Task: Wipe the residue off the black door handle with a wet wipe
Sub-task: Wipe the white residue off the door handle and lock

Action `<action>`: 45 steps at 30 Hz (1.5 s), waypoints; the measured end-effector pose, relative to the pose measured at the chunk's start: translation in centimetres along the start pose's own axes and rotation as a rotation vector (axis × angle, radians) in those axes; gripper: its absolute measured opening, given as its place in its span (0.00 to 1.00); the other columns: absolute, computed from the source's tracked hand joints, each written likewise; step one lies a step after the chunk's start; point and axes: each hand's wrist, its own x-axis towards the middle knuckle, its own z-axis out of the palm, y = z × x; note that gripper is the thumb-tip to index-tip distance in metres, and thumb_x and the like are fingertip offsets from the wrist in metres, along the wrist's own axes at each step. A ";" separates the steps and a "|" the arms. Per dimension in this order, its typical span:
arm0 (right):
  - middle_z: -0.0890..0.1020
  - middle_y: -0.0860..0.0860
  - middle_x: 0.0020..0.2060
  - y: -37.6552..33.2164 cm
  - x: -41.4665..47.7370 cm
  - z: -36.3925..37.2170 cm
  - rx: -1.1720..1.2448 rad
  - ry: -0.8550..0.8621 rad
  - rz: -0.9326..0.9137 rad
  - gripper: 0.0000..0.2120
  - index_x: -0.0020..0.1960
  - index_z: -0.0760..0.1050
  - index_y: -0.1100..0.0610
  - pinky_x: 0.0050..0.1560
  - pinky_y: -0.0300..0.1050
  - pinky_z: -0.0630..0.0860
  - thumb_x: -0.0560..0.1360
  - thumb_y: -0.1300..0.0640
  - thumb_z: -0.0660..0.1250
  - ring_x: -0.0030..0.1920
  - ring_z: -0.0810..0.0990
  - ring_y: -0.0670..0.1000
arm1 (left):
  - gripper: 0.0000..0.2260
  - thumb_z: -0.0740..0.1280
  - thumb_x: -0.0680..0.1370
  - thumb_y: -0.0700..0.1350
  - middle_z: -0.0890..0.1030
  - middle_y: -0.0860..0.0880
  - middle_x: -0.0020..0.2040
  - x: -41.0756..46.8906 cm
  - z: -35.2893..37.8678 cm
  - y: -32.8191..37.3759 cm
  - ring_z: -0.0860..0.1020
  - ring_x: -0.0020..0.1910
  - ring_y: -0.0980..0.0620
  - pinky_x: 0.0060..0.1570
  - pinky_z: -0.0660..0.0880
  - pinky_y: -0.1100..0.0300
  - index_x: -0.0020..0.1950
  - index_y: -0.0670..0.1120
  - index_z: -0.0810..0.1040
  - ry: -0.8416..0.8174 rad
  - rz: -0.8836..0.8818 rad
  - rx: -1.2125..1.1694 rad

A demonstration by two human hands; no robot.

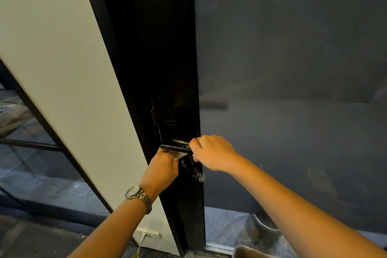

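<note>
Partly hidden, wet wipe (181,156) shows between both hands.

Black door frame (159,69) runs vertically, centre. L of it: white wall panel (62,58), then glazing w/ black mullions (29,142). R of it: dark frosted glass pane (293,69), dim. Below frame: dark carpet floor (31,236); wall socket (146,234) low on panel.
</note>
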 end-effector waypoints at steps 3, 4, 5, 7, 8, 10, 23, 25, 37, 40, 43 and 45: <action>0.82 0.62 0.47 0.0 0.1 0.0 -0.009 -0.013 0.006 0.22 0.44 0.75 0.68 0.50 0.57 0.76 0.80 0.55 0.48 0.39 0.75 0.57 | 0.12 0.57 0.77 0.34 0.76 0.50 0.44 0.1 -0.2 0.2 0.72 0.31 0.56 0.29 0.70 0.73 0.56 0.41 0.75 0.118 -0.053 -0.038; 0.82 0.62 0.46 -0.1 0.1 0.0 -0.012 -0.012 0.014 0.22 0.45 0.75 0.68 0.49 0.56 0.76 0.80 0.55 0.48 0.39 0.75 0.57 | 0.11 0.57 0.77 0.35 0.76 0.50 0.48 0.0 -0.2 0.3 0.72 0.32 0.56 0.30 0.70 0.73 0.57 0.41 0.75 0.106 -0.021 -0.011; 0.82 0.61 0.46 -0.2 0.1 0.0 -0.018 -0.010 0.020 0.22 0.46 0.76 0.67 0.49 0.56 0.76 0.80 0.55 0.48 0.40 0.76 0.57 | 0.11 0.58 0.78 0.37 0.74 0.49 0.52 -0.2 -0.1 0.2 0.73 0.35 0.56 0.33 0.70 0.74 0.57 0.41 0.76 0.068 0.021 0.018; 0.82 0.60 0.47 -0.2 0.0 0.0 -0.030 0.004 0.029 0.22 0.46 0.76 0.66 0.48 0.54 0.75 0.80 0.54 0.48 0.44 0.78 0.59 | 0.11 0.58 0.78 0.38 0.73 0.49 0.57 -0.4 -0.3 -0.2 0.75 0.40 0.54 0.38 0.68 0.75 0.56 0.41 0.77 -0.021 0.084 0.036; 0.82 0.60 0.47 -0.1 0.0 0.0 -0.034 0.009 0.031 0.22 0.46 0.76 0.66 0.48 0.54 0.75 0.80 0.54 0.48 0.45 0.78 0.59 | 0.11 0.58 0.78 0.38 0.75 0.49 0.55 -0.2 -0.4 -0.5 0.75 0.38 0.54 0.35 0.69 0.75 0.56 0.40 0.76 -0.018 0.069 0.026; 0.82 0.61 0.47 -0.2 0.0 0.0 -0.043 0.013 0.035 0.23 0.47 0.76 0.68 0.44 0.53 0.73 0.80 0.54 0.48 0.41 0.76 0.58 | 0.10 0.58 0.77 0.36 0.77 0.50 0.44 0.3 -0.7 -0.9 0.73 0.32 0.56 0.28 0.69 0.74 0.57 0.40 0.73 0.059 -0.005 0.016; 0.82 0.62 0.44 -0.5 -0.3 0.4 -0.056 0.086 0.107 0.19 0.36 0.72 0.58 0.39 0.47 0.68 0.78 0.51 0.49 0.35 0.71 0.53 | 0.11 0.61 0.77 0.38 0.71 0.50 0.54 0.0 -0.9 -1.3 0.74 0.38 0.55 0.34 0.69 0.77 0.58 0.42 0.75 0.037 0.129 -0.066; 0.83 0.62 0.46 -0.6 -0.4 0.4 -0.061 0.091 0.112 0.19 0.37 0.72 0.58 0.39 0.47 0.68 0.79 0.51 0.49 0.35 0.71 0.53 | 0.09 0.61 0.77 0.37 0.75 0.46 0.51 0.5 -1.3 -2.1 0.76 0.36 0.53 0.32 0.70 0.76 0.55 0.42 0.75 0.016 0.109 -0.066; 0.75 0.55 0.34 -0.5 -0.6 0.6 -0.130 0.161 0.096 0.20 0.36 0.72 0.57 0.37 0.47 0.67 0.79 0.51 0.50 0.34 0.71 0.54 | 0.12 0.60 0.77 0.38 0.74 0.43 0.59 -0.2 -0.5 -2.9 0.78 0.42 0.45 0.37 0.69 0.73 0.58 0.38 0.75 0.049 0.155 0.030; 0.75 0.55 0.32 -0.6 -0.6 0.7 -0.137 0.178 0.092 0.20 0.35 0.72 0.58 0.38 0.48 0.70 0.79 0.51 0.49 0.33 0.72 0.54 | 0.12 0.60 0.77 0.38 0.74 0.42 0.58 0.1 -0.9 -3.2 0.78 0.43 0.43 0.41 0.75 0.63 0.59 0.39 0.75 0.035 0.206 0.018; 0.75 0.55 0.31 -0.5 -0.6 0.7 -0.143 0.192 0.089 0.20 0.34 0.71 0.58 0.38 0.48 0.71 0.78 0.50 0.50 0.33 0.72 0.54 | 0.11 0.60 0.77 0.38 0.74 0.44 0.59 0.1 -0.5 -2.7 0.76 0.40 0.48 0.35 0.70 0.73 0.56 0.39 0.77 0.060 0.197 0.019; 0.75 0.55 0.31 -0.5 -0.5 0.7 -0.151 0.196 0.091 0.20 0.34 0.71 0.57 0.37 0.49 0.70 0.78 0.50 0.50 0.33 0.72 0.54 | 0.11 0.60 0.77 0.39 0.73 0.45 0.60 0.0 0.1 -2.1 0.76 0.44 0.49 0.38 0.65 0.76 0.56 0.40 0.78 0.019 0.238 0.032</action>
